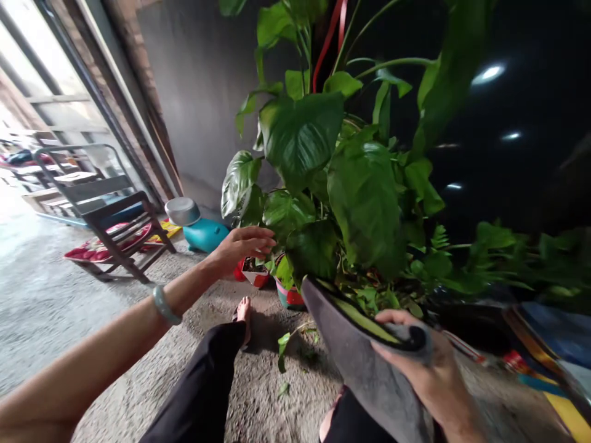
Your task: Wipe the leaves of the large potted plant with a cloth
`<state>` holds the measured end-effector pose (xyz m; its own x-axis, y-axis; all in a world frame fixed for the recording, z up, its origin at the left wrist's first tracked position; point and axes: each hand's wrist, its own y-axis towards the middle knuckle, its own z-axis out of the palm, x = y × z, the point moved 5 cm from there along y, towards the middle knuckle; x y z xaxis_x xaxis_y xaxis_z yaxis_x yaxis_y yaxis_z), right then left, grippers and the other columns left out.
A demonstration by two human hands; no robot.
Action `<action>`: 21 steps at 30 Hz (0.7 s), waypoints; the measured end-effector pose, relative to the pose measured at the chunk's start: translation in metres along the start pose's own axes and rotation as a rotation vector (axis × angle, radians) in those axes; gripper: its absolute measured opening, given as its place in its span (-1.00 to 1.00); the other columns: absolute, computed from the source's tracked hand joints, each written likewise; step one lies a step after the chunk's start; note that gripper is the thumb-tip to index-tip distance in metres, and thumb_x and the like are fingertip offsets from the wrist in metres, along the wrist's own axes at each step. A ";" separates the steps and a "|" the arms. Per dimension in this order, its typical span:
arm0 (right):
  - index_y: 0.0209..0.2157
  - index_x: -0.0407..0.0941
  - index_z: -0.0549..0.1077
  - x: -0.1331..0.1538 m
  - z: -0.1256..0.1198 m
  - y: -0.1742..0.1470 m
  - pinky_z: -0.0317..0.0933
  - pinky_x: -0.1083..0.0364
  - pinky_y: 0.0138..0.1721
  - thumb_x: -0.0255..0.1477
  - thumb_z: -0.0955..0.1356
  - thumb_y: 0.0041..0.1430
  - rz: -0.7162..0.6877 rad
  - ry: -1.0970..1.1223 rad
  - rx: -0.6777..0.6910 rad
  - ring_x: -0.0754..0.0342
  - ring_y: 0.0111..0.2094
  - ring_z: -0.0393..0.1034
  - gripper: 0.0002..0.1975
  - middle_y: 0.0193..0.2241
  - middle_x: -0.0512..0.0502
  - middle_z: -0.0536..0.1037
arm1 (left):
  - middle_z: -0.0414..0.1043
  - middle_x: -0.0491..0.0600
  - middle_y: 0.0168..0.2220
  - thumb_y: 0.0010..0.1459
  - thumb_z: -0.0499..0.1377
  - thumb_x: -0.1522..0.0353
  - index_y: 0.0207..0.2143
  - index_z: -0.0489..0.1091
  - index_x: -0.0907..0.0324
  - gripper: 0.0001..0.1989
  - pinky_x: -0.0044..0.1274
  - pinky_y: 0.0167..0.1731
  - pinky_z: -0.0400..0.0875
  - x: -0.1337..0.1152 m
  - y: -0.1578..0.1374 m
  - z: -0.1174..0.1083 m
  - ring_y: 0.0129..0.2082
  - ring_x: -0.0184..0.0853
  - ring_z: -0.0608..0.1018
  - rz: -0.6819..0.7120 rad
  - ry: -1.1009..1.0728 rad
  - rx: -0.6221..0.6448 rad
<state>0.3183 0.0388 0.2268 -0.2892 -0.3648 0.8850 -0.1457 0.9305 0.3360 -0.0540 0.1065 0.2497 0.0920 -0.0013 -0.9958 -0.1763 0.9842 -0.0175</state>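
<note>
My left hand [241, 247], with a pale bangle [165, 305] on its wrist, reaches toward the lower leaves of a large potted plant [302, 132]. Its fingers are extended and nothing shows in them; whether they touch a leaf I cannot tell. My right hand [422, 363] grips a folded grey cloth [369, 381] with a yellow-green inner face and a dark edge. The cloth's far tip lies just in front of the plant's low leaves. Part of the red and green pot [290, 296] is hidden behind foliage. A loose leafy sprig [283, 349] lies on the ground.
A small square planter [255, 272] stands left of the pot. Farther left are a turquoise animal-shaped object [205, 235], a metal bowl [182, 211] and a wooden chair [115, 224]. Smaller plants [494, 246] and stacked flat items [554, 344] are at the right.
</note>
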 end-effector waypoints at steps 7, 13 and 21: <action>-0.37 0.15 0.59 -0.043 0.045 0.000 0.48 -0.03 -0.51 -0.17 0.54 0.00 0.055 0.200 0.174 -0.13 -0.51 0.53 -0.85 -0.51 0.05 0.60 | 0.68 0.11 -0.16 -0.02 0.47 0.50 -0.01 0.63 0.22 -0.55 -0.45 -0.08 0.66 -0.054 0.008 0.001 -0.16 -0.20 0.71 0.191 -0.025 -0.194; -0.42 0.18 0.59 -0.028 0.057 -0.018 0.50 -0.07 -0.53 -0.13 0.50 0.02 0.087 0.136 0.171 -0.15 -0.52 0.52 -0.88 -0.53 0.02 0.57 | 0.65 0.05 -0.13 0.13 0.40 0.50 0.06 0.52 0.24 -0.58 -0.29 0.08 0.60 -0.115 0.053 0.045 0.02 -0.14 0.67 0.278 -0.223 0.013; -0.38 0.31 0.64 0.078 0.055 -0.020 0.48 -0.02 -0.57 -0.26 0.48 -0.05 -0.018 -0.114 0.006 -0.16 -0.54 0.57 -0.85 -0.48 0.06 0.67 | 0.68 0.18 -0.14 0.18 0.40 0.50 0.01 0.50 0.33 -0.66 -0.26 0.04 0.58 -0.149 0.071 0.072 0.07 -0.05 0.63 0.242 -0.451 0.225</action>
<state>0.2463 -0.0106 0.2716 -0.3917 -0.3831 0.8365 -0.1570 0.9237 0.3495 -0.0098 0.1895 0.4036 0.4938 0.2562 -0.8310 -0.0349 0.9607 0.2755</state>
